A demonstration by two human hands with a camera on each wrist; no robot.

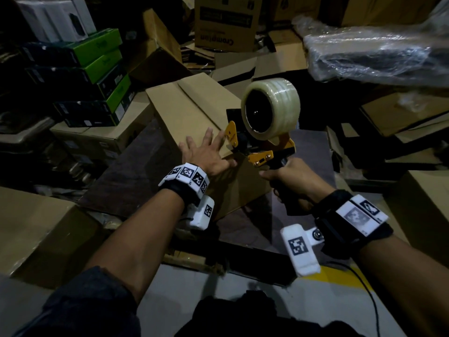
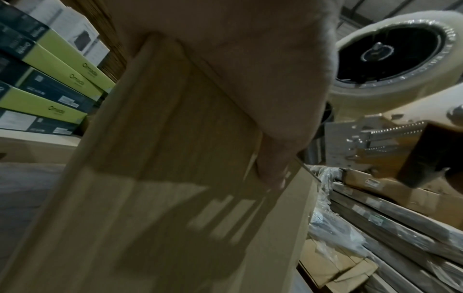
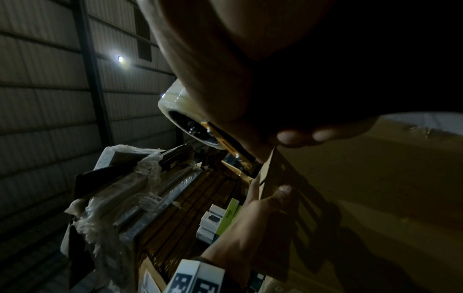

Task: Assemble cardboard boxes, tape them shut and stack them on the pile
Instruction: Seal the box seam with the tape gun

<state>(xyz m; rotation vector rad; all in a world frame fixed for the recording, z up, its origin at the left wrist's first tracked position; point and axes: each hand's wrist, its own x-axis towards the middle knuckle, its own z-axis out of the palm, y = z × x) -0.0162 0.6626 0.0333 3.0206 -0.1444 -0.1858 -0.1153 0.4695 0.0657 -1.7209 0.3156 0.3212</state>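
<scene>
A long plain cardboard box [image 1: 194, 113] lies on a dark board, its top flaps folded closed with a seam down the middle. My left hand [image 1: 206, 152] lies flat on its near end, fingers spread, thumb [image 2: 273, 164] over the edge. My right hand [image 1: 289, 181] grips the black handle of a yellow tape dispenser [image 1: 262, 147] carrying a clear tape roll [image 1: 271, 108]. The dispenser's front end sits at the box's near corner, just right of my left hand. In the right wrist view the dispenser [image 3: 233, 150] meets the box edge [image 3: 273, 168] beside my left hand [image 3: 250, 222].
Green and black product boxes [image 1: 97, 76] are stacked at the left, white boxes above them. More cardboard boxes [image 1: 226, 23] stand behind and a big one [image 1: 36, 229] at the near left. Plastic-wrapped goods [image 1: 376, 52] lie at the upper right. A cable [image 1: 364, 288] trails on the floor.
</scene>
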